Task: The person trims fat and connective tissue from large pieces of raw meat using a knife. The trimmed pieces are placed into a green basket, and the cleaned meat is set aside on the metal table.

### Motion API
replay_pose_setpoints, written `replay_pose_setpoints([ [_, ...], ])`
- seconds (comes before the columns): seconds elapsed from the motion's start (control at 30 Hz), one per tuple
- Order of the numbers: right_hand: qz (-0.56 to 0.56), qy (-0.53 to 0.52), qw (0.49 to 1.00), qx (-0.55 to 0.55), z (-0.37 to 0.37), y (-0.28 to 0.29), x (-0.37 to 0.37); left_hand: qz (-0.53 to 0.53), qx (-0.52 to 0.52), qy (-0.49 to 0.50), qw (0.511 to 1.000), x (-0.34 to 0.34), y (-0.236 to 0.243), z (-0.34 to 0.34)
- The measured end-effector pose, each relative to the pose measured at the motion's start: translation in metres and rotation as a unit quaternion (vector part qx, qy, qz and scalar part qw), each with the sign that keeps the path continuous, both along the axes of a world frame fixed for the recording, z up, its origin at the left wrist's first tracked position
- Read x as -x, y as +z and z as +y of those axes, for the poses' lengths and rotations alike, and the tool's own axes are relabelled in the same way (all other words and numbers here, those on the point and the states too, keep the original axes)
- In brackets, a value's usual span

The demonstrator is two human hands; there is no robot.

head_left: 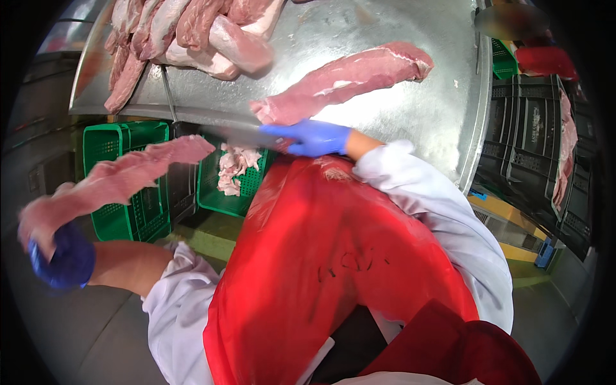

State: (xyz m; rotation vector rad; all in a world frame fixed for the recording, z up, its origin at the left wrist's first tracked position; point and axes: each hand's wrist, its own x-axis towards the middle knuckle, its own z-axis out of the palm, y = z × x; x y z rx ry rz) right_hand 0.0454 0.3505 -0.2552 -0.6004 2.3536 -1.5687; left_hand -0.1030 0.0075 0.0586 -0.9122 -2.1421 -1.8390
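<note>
At the far left my left hand, in a blue glove, grips one end of a long strip of pink meat. The strip stretches up and to the right, its free end over the green crates. My right hand, also gloved in blue, is closed round a knife at the table's near edge. Its blurred blade points left; the handle is mostly hidden in my fingers. Just beyond that hand, a long boneless piece of pork loin lies across the metal table.
More meat pieces are heaped at the table's far left. Below the near edge stand a green crate with pale trimmings and another green crate. Black crates stand at the right, meat along one. A red apron covers my front.
</note>
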Motion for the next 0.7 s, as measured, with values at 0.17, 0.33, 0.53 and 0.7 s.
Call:
replay_pose_setpoints([
  [0.17,-0.211,-0.376,0.901,-0.055,0.137,0.008,-0.030,-0.027,0.437,0.201,0.876,0.026,-0.148,0.028],
  [0.33,-0.084,-0.459,0.839,-0.281,0.166,-0.063,0.009,0.133,0.538,-0.156,0.818,-0.037,-0.319,0.228],
  [0.53,-0.195,-0.393,0.845,-0.307,0.097,-0.043,-0.103,0.026,0.604,-0.146,0.783,-0.008,-0.357,0.330],
  [0.7,-0.163,-0.349,0.872,-0.302,0.080,-0.030,-0.136,-0.101,0.478,-0.144,0.861,0.096,-0.430,0.317],
])
